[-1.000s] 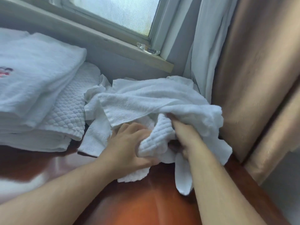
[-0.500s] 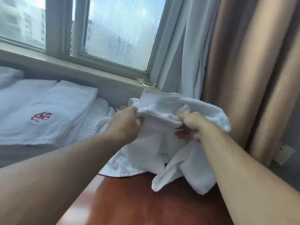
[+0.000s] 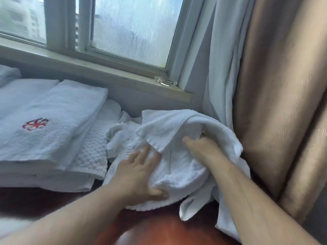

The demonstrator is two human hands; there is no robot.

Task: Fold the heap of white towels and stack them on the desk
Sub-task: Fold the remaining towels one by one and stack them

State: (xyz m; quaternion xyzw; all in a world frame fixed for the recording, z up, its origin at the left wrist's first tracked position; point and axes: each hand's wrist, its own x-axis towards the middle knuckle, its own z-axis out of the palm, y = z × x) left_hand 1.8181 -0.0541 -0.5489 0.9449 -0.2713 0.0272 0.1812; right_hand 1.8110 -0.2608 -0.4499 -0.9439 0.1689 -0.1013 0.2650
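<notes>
Layout on the desk [image 3: 168,230]
The folded stack [image 3: 53,124] is set left of the heap [image 3: 177,131], the curtain [image 3: 283,103] right of it.

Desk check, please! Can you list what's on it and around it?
Surface: glossy red-brown desk, partly covered.
Job's things: unfolded heap of white towels; folded stack to its left, red emblem on top.
Clutter: glass dish on the sill.
Hands: left hand flat on the heap; right hand under a towel fold, fingers hidden.
Cables: nothing seen.
Surroundings: window, white curtain, tan curtain.
</notes>
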